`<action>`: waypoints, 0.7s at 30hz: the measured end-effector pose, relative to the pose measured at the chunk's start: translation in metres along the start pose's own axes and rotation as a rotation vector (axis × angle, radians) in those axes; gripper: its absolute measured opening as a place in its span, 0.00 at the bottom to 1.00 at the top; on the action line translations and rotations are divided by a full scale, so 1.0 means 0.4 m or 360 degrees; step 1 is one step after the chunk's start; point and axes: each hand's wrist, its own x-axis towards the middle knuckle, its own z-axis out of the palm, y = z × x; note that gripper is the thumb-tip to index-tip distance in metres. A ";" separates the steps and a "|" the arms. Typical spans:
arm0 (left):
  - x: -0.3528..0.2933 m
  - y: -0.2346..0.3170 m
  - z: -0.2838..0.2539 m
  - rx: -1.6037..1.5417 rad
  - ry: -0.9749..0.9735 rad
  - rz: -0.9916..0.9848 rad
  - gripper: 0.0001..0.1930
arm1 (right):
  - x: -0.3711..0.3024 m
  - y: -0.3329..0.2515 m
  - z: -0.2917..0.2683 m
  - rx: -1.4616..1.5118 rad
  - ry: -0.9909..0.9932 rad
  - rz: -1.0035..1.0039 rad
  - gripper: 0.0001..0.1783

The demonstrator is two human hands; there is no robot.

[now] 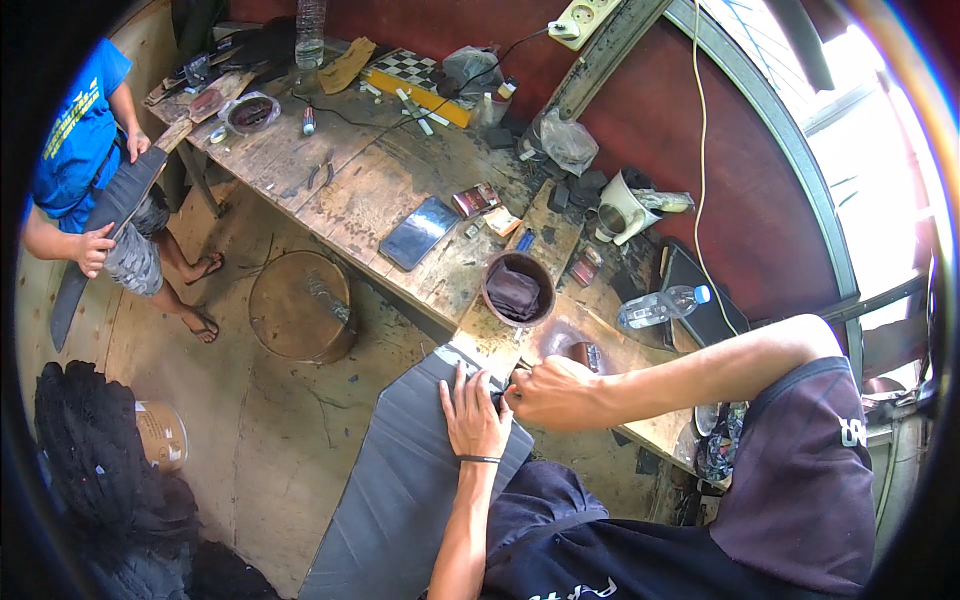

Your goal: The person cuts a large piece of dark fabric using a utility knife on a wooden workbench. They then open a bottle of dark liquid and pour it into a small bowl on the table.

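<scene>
The worn wooden bench (335, 210), darkly stained in patches, carries a tall clear bottle (310, 45), a checkered board (405, 69), pliers (321, 171) and a flat dark-screened device (419, 232). Nearer are a brown bowl (519, 322), a white jug (633, 222) and a blue-capped bottle (655, 308) lying sideways. On the floor (215, 420) sit a round drum (290, 305) and a tub (162, 437).

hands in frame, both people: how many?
4: the wearer's left hand on the dark grey panel, right hand beside it; a co-worker's upper hand and lower hand on a long dark piece.
</scene>
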 end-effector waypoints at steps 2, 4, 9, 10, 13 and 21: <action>-0.001 -0.001 0.008 -0.0019 0.0035 -0.0002 0.30 | 0.015 0.019 -0.002 0.0255 -0.0181 0.0225 0.11; -0.001 -0.003 0.015 0.0004 0.0063 -0.0017 0.28 | 0.032 0.038 0.006 0.0688 -0.0303 0.0513 0.11; 0.002 -0.003 0.012 0.0023 0.0034 0.0012 0.31 | 0.013 -0.013 0.046 0.1292 -0.0109 0.1039 0.13; -0.001 -0.002 0.007 0.0016 0.0030 0.0018 0.31 | 0.003 -0.019 0.056 0.1224 0.0051 0.0934 0.14; 0.007 0.003 0.000 0.0009 0.0053 0.0010 0.29 | -0.054 0.029 0.088 0.1240 0.0221 0.0961 0.15; 0.011 0.017 -0.012 0.0007 0.0055 0.0026 0.26 | -0.199 0.289 0.409 0.1110 0.1079 0.1872 0.17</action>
